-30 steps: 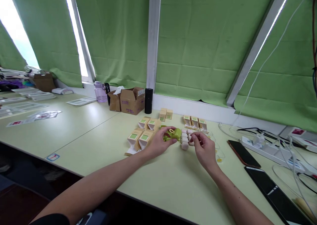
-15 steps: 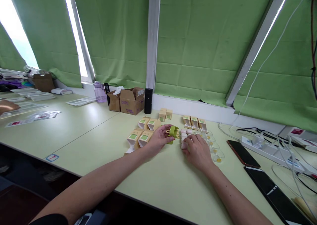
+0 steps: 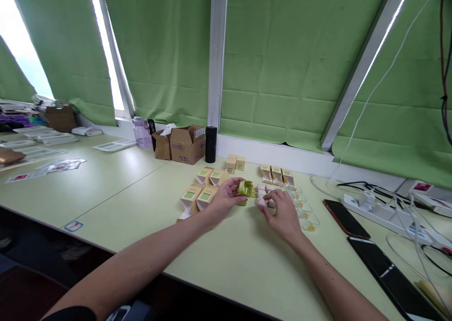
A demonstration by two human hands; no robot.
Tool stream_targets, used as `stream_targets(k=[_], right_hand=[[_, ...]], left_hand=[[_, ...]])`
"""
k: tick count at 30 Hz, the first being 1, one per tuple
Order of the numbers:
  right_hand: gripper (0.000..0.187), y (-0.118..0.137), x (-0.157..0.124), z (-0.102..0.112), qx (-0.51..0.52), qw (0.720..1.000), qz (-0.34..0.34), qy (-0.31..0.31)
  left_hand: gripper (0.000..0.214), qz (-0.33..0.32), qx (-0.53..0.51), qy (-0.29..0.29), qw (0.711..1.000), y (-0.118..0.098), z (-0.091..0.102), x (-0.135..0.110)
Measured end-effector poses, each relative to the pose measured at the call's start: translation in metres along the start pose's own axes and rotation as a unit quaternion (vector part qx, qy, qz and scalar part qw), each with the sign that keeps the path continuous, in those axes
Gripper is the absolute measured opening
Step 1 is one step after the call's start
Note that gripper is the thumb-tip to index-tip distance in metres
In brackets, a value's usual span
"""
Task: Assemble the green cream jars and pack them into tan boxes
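My left hand (image 3: 228, 196) is closed around a small olive-green plastic holder (image 3: 245, 188), its hollow side turned partly toward me. To its right, the thumb and fingertips of my right hand (image 3: 282, 212) pinch a small pale-pink cylindrical piece (image 3: 261, 202) at the near end of a cluster of similar pieces (image 3: 262, 188). Small yellow ring-like parts lie between the holder and that cluster. Beyond my right hand are several clear plastic pieces with yellow centres (image 3: 306, 215). My fingers hide part of the holder and of the pink piece.
Opened small cartons (image 3: 189, 196) stand left of my hands, with more cartons (image 3: 277, 174) behind. A cardboard box (image 3: 187, 144) and black cylinder (image 3: 211, 144) are at the back. Phones (image 3: 346, 218), a power strip (image 3: 384, 217) and cables occupy the right. Another person's hand (image 3: 10, 155) is far left.
The green holder has turned in my left hand, so its hollow shows more. My right fingertips have shifted slightly on the near pink piece, which now shows between them.
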State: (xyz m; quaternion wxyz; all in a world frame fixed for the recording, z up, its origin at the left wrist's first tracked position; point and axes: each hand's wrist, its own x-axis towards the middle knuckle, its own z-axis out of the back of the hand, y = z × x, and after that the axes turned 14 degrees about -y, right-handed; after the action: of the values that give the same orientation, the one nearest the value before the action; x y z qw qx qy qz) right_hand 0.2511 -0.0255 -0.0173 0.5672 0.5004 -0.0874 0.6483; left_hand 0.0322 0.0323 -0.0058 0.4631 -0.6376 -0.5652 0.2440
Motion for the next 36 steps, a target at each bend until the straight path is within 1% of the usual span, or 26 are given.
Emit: stream_targets(k=[1,2,3,5,6,7,8,9,10,12,14,16,22,26,29,33,36], right_hand=[[0.02,0.0,0.001,0.0,0.085,0.995,-0.056,-0.01],[0.028,0.001,0.002,0.0,0.174,0.978,-0.115,-0.009],[0.034,0.003,0.003,0.0,0.26,0.95,-0.173,0.001],[0.041,0.007,0.004,0.0,0.398,0.876,-0.272,0.027],[0.042,0.01,0.003,0.0,0.447,0.839,-0.308,0.033],[0.041,0.013,0.003,0.0,0.482,0.809,-0.335,0.031],[0.04,0.017,0.002,0.0,0.508,0.784,-0.355,0.027],[0.039,0.02,0.001,0.001,0.527,0.766,-0.367,0.028],[0.037,0.022,0.001,0.002,0.541,0.753,-0.375,0.032],[0.037,0.026,0.0,0.004,0.559,0.736,-0.38,0.049],[0.038,0.029,0.001,0.006,0.567,0.731,-0.375,0.067],[0.04,0.031,0.001,0.008,0.568,0.733,-0.365,0.077],[0.046,0.031,0.0,0.01,0.56,0.751,-0.344,0.065],[0.042,0.032,-0.001,0.009,0.575,0.748,-0.323,0.071],[0.04,0.033,-0.001,0.009,0.574,0.755,-0.31,0.07],[0.042,0.033,-0.002,0.006,0.557,0.768,-0.311,0.058],[0.044,0.03,-0.002,0.002,0.538,0.778,-0.321,0.049]], left_hand=[[0.066,-0.003,0.002,-0.005,1.0,0.001,0.001,0.001],[0.067,-0.006,0.004,-0.01,1.0,0.001,0.001,0.002],[0.067,-0.009,0.006,-0.014,1.0,0.002,0.002,0.002],[0.067,-0.015,0.014,-0.016,1.0,0.003,0.002,0.003],[0.066,-0.019,0.018,-0.015,1.0,0.003,0.002,0.003],[0.065,-0.022,0.021,-0.013,0.999,0.003,0.002,0.003],[0.064,-0.025,0.024,-0.011,0.999,0.003,0.002,0.003],[0.064,-0.027,0.026,-0.008,0.999,0.003,0.002,0.003],[0.063,-0.029,0.028,-0.006,0.999,0.003,0.002,0.002],[0.063,-0.03,0.031,-0.004,0.999,0.002,0.001,0.001],[0.063,-0.031,0.035,-0.003,0.999,0.0,0.0,0.0],[0.063,-0.031,0.038,-0.003,0.999,-0.001,-0.001,-0.001],[0.062,-0.028,0.033,0.005,0.999,-0.001,-0.001,-0.001],[0.061,-0.028,0.031,0.012,0.999,-0.001,0.0,0.0],[0.062,-0.026,0.035,0.016,0.999,-0.001,0.0,-0.001],[0.064,-0.026,0.046,0.026,0.998,-0.002,-0.001,-0.002],[0.063,-0.031,0.066,0.019,0.997,-0.002,-0.001,-0.002]])
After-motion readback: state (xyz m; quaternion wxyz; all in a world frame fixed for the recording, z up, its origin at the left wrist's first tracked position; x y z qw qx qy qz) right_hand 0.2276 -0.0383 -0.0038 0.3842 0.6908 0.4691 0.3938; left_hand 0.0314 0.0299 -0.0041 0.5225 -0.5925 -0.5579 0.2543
